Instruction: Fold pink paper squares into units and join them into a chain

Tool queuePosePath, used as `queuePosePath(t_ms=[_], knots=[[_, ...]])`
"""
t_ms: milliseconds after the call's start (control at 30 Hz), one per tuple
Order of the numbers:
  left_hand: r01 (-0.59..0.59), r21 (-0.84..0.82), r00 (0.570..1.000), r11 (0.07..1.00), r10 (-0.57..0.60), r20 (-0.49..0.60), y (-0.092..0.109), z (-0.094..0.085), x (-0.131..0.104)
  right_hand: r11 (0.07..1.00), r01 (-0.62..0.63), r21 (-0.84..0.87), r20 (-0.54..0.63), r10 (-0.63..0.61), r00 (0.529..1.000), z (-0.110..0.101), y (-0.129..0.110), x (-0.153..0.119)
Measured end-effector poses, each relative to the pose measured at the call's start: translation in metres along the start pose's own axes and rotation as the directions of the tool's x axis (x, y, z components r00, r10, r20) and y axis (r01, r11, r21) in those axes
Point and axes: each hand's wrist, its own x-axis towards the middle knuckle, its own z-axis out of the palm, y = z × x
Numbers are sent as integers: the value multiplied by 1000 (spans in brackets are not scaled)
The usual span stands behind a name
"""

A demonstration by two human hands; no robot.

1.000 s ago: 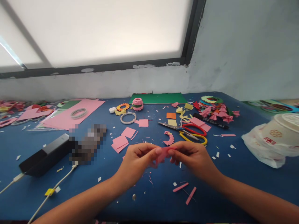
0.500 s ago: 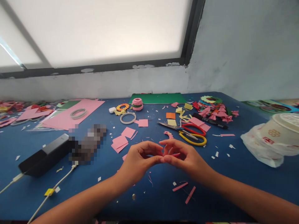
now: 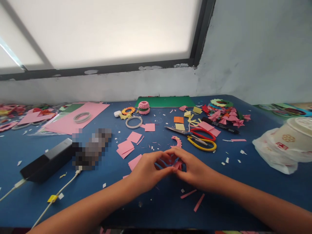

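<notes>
My left hand (image 3: 147, 169) and my right hand (image 3: 195, 167) meet fingertip to fingertip above the blue table. Between them is a small piece of pink paper (image 3: 178, 164), pinched by both hands and partly hidden by the fingers. Just beyond my fingers lies a curved, folded pink strip (image 3: 177, 141). Pink paper squares (image 3: 125, 148) are spread to the left of my hands. Scissors (image 3: 201, 139) with red and yellow handles rest beyond my right hand, their blades pointing left.
A black box (image 3: 48, 161) with a cable and a blurred object stand at left. Tape rolls (image 3: 134, 122), a pink ring stack (image 3: 143, 107) and a green sheet (image 3: 165, 102) lie farther back. At right are a marker (image 3: 223, 126), folded paper pieces and a bagged cup (image 3: 290, 143).
Both hands have shifted slightly, with the fingers bent around the pink paper differently. More of the curved pink strip and of a pink square beside my left hand shows now.
</notes>
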Motion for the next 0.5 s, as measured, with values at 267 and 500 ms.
queuePosePath(t_ms=[267, 500], knots=[[-83, 60, 996, 995, 82, 19, -5, 9, 2, 998, 58, -39, -1, -58, 998, 4, 8, 1], [200, -203, 980, 959, -191, 62, 0, 0, 10, 980, -118, 163, -151, 143, 978, -6, 14, 7]])
